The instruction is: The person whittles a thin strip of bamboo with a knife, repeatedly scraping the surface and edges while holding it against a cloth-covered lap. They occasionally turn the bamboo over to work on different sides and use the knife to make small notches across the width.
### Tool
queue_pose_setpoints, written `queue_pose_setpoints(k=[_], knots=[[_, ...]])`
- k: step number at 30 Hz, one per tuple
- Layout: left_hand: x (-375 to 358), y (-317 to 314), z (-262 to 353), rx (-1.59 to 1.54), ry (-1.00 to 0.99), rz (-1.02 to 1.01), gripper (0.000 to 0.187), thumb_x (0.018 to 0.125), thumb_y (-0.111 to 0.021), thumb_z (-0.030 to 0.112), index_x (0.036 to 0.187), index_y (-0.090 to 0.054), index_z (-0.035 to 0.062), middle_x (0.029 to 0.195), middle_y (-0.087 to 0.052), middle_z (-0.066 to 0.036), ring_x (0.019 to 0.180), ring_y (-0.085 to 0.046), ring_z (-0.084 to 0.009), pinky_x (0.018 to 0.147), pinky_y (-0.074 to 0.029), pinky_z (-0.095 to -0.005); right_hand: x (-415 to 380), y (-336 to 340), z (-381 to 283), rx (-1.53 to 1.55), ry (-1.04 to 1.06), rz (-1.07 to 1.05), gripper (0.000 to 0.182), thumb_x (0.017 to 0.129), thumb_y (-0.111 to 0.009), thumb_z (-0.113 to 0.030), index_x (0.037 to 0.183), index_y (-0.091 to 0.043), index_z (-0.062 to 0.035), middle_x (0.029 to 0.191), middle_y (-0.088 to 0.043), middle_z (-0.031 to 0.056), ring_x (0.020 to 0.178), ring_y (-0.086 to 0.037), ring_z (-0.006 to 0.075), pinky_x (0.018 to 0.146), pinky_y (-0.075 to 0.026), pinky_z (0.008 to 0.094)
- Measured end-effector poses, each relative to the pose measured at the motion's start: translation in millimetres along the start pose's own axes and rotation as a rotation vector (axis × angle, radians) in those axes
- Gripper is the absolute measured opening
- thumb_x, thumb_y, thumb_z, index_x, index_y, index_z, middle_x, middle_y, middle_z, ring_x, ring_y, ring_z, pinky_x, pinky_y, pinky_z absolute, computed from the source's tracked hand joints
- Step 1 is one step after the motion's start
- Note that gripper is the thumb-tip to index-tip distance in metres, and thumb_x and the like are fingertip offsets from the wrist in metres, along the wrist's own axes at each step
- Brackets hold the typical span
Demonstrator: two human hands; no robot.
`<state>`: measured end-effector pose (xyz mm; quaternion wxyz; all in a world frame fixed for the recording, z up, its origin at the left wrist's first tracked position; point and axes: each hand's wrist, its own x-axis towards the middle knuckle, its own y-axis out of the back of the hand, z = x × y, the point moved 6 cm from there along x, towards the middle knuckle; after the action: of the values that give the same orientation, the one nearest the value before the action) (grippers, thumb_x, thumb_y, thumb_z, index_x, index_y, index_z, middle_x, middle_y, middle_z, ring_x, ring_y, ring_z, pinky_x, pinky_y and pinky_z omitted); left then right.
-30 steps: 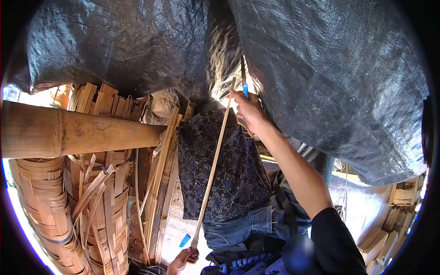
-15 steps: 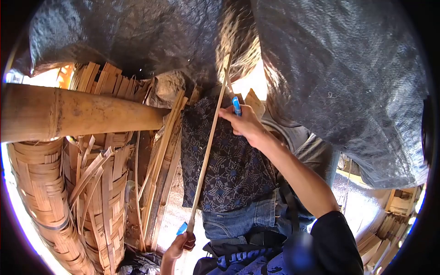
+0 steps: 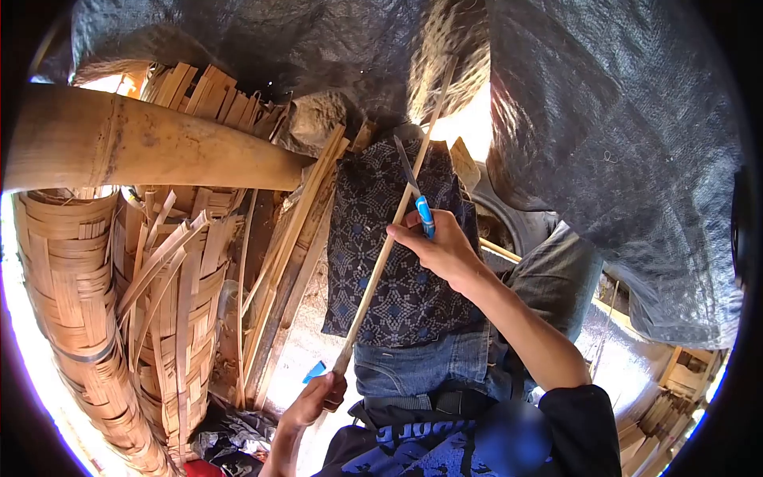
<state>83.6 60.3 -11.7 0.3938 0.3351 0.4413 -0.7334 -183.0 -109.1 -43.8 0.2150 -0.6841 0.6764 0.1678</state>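
The right hand [image 3: 445, 250] is closed around a knife [image 3: 416, 195] with a blue handle, its thin blade pointing up and away from the fist and lying against a long bamboo strip [image 3: 391, 238]; the thumb and fingers also press on that strip, so the hand grips both at one place; the left hand [image 3: 314, 401] sits low and nearer the body, fingers curled tight round the strip's lower end; the strip runs straight between the two hands and goes on past the right hand, up toward a bright gap under the black tarpaulin [image 3: 620, 127]; beneath the strip, between the hands, a dark patterned cloth [image 3: 389, 262] lies over the person's knee, with blue jeans [image 3: 429, 366] showing just below it; a small blue object [image 3: 315, 371] lies just beyond the left hand, what it is I cannot tell; to the left of both hands stands a woven bamboo basket [image 3: 71, 294] with loose bamboo slats [image 3: 286, 262] leaning beside it; a thick bamboo pole [image 3: 151, 147] crosses above them, well apart from the left hand.
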Motion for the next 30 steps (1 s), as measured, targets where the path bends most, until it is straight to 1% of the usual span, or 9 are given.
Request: queue_pose_setpoints(k=[8,10,12,15,16,18,21,24,30], knots=[[9.7,-26.7,26.5,0.003,-0.021,0.002,0.046,0.094,-0.034,0.055,0.07,-0.03,0.0158,0.061,-0.022,0.006,0.048,-0.019,-0.0057,0.043,-0.017,-0.0232,-21.7,-6.5,8.2,-0.1,0.024,-0.061,0.024,0.084,-0.067,-0.023,0.074,-0.065,-0.0018,0.056,-0.053,-0.001,0.05,-0.045,0.0059,0.045,-0.034,0.0254],[16.0,-36.4,31.7,-0.058,-0.004,-0.047,0.047,0.094,-0.033,0.056,0.07,-0.03,0.0159,0.06,-0.022,0.007,0.048,-0.018,-0.0056,0.042,-0.017,-0.0226,-23.3,-3.0,6.9,0.0,0.019,-0.065,0.023,0.086,-0.065,-0.023,0.077,-0.064,-0.002,0.055,-0.051,-0.0015,0.047,-0.044,0.0058,0.041,-0.031,0.0244],[24.9,-41.7,37.4,-0.057,-0.003,-0.047,0.047,0.094,-0.033,0.056,0.07,-0.033,0.0151,0.059,-0.022,0.007,0.047,-0.018,-0.0056,0.041,-0.016,-0.0222,-18.5,5.2,14.8,0.187,-0.11,-0.102,0.023,0.09,-0.06,-0.029,0.083,-0.056,-0.0071,0.054,-0.035,-0.0084,0.041,-0.031,0.0015,0.038,-0.025,0.0193],[44.9,-52.6,43.3,-0.096,0.036,-0.118,0.045,0.096,-0.031,0.054,0.075,-0.037,0.0146,0.057,-0.02,0.009,0.047,-0.016,-0.0048,0.043,-0.016,-0.022,1.0,25.7,8.3,0.208,-0.028,-0.044,0.027,0.093,-0.055,-0.034,0.082,-0.05,-0.0093,0.056,-0.033,-0.0094,0.041,-0.028,0.0003,0.038,-0.022,0.0196],[51.6,-58.8,49.6,-0.088,0.032,-0.125,0.045,0.096,-0.031,0.054,0.075,-0.037,0.0146,0.057,-0.02,0.009,0.047,-0.016,-0.0048,0.043,-0.016,-0.022,8.4,34.0,12.7,0.183,-0.059,-0.031,0.029,0.093,-0.054,-0.036,0.081,-0.05,-0.0096,0.058,-0.036,-0.0078,0.045,-0.033,0.0008,0.04,-0.027,0.0194],[64.9,-66.2,61.4,-0.077,0.052,-0.073,0.045,0.096,-0.03,0.054,0.076,-0.038,0.0146,0.057,-0.02,0.009,0.048,-0.016,-0.0048,0.043,-0.016,-0.022,18.5,56.2,13.1,-0.085,0.05,0.207,0.038,0.095,-0.049,-0.036,0.079,-0.054,-0.0028,0.055,-0.041,0.0001,0.045,-0.041,0.0101,0.042,-0.034,0.0298],[79.3,-75.1,65.5,-0.224,0.107,-0.183,0.043,0.096,-0.03,0.053,0.076,-0.039,0.0155,0.056,-0.022,0.008,0.045,-0.017,-0.0051,0.041,-0.016,-0.0216,1.7,74.5,-5.3,-0.348,0.276,0.294,0.039,0.096,-0.046,-0.036,0.077,-0.051,-0.0017,0.057,-0.047,0.0081,0.048,-0.049,0.0183,0.045,-0.038,0.0347],[84.5,-82.2,69.0,-0.397,0.207,-0.252,0.042,0.096,-0.031,0.052,0.074,-0.039,0.0172,0.054,-0.024,0.008,0.042,-0.018,-0.0051,0.039,-0.017,-0.0209,-34.9,68.3,-1.5,-0.613,0.489,0.126,0.039,0.096,-0.046,-0.034,0.076,-0.051,-0.0015,0.055,-0.05,0.012,0.046,-0.053,0.0239,0.045,-0.04,0.0383],[94.3,-86.0,73.2,-0.545,0.233,-0.334,0.041,0.097,-0.03,0.049,0.072,-0.039,0.0183,0.053,-0.026,0.007,0.038,-0.018,-0.0047,0.037,-0.016,-0.0201,-71.5,50.0,17.0,-0.823,0.461,0.038,0.036,0.094,-0.05,-0.033,0.076,-0.054,-0.002,0.047,-0.05,0.0134,0.041,-0.053,0.0315,0.042,-0.041,0.0431]])
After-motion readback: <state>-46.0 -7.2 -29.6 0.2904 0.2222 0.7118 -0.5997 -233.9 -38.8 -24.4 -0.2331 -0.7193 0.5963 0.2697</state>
